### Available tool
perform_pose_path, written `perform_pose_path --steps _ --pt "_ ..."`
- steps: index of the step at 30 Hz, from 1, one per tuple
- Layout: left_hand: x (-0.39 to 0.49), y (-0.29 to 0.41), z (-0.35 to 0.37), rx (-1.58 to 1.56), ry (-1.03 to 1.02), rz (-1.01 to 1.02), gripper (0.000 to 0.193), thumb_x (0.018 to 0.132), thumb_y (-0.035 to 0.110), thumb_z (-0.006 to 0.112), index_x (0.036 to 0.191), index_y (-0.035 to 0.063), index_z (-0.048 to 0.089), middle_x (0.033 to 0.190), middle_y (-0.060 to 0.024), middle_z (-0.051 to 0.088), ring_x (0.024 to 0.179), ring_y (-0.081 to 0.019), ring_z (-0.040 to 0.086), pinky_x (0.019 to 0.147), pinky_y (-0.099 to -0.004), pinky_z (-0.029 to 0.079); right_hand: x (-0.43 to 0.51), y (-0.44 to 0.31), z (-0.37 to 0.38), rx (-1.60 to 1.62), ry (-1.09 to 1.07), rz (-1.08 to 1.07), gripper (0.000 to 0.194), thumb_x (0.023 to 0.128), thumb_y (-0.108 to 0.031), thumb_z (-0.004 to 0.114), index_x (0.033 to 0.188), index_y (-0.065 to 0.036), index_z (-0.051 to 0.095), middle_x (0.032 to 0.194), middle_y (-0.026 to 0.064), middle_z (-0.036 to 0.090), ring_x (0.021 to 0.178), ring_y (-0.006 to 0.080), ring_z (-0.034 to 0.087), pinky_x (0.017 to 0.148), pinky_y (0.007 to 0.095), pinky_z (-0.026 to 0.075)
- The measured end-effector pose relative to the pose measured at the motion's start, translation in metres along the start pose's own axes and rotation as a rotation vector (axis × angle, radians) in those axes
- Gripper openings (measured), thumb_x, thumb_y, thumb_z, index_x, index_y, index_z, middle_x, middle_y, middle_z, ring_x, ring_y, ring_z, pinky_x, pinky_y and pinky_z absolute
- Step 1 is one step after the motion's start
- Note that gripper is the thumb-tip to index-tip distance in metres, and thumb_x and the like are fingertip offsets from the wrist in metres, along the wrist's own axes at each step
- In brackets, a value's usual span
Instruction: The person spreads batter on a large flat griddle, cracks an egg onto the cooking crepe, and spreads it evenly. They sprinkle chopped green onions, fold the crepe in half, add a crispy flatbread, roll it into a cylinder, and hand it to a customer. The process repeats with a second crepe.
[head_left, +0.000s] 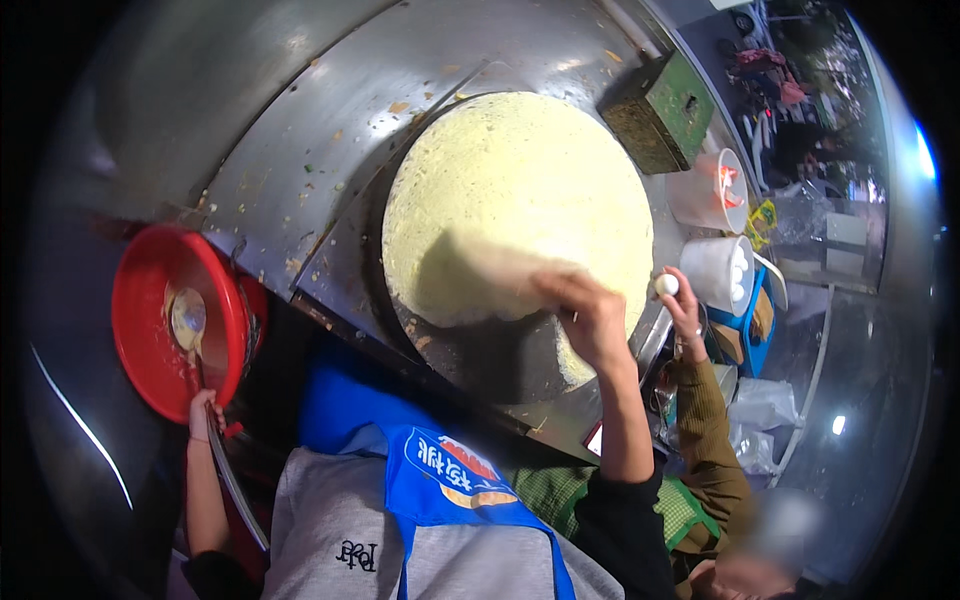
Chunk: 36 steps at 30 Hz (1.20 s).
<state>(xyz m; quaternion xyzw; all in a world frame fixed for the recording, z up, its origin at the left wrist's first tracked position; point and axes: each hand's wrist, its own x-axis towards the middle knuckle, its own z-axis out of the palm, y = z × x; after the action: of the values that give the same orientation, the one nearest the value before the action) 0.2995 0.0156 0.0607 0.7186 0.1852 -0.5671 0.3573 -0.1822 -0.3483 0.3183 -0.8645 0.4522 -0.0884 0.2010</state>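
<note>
My left hand (204, 414) grips the handle of a metal ladle (187, 313), whose bowl lies in pale batter inside a red plastic basin (127, 315) at the left. Over the round griddle (487, 367), my right hand (589, 311) is closed around a tan spreading tool (502, 271), badly blurred by motion. Pale yellow batter (525, 172) covers most of the griddle in a thin round sheet. Dark griddle surface shows at the near side, between the sheet's edge and a narrow strip of batter below my right hand.
At the right, a co-worker's hand (679, 300) holds an egg (666, 284) beside a white tub (705, 274) of eggs. Another white tub (701, 191) and a green metal box (664, 112) stand farther back. Food scraps dot the steel counter (300, 150). A phone (594, 439) lies near the counter's edge.
</note>
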Motion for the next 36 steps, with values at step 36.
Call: perform_pose_path --steps 36 --pt "0.004 0.015 0.001 0.004 0.021 0.245 0.019 0.075 0.031 0.056 0.067 0.0196 0.043 0.048 0.005 0.043 0.034 -0.0097 0.04 0.029 -0.0236 0.033 -0.194 0.034 -0.025 0.067 0.193 0.239 0.017 0.072 0.0 0.06 0.089 -0.003 0.062 0.079 0.0153 0.061 0.07 0.0259 0.061 0.063 0.032 0.048"
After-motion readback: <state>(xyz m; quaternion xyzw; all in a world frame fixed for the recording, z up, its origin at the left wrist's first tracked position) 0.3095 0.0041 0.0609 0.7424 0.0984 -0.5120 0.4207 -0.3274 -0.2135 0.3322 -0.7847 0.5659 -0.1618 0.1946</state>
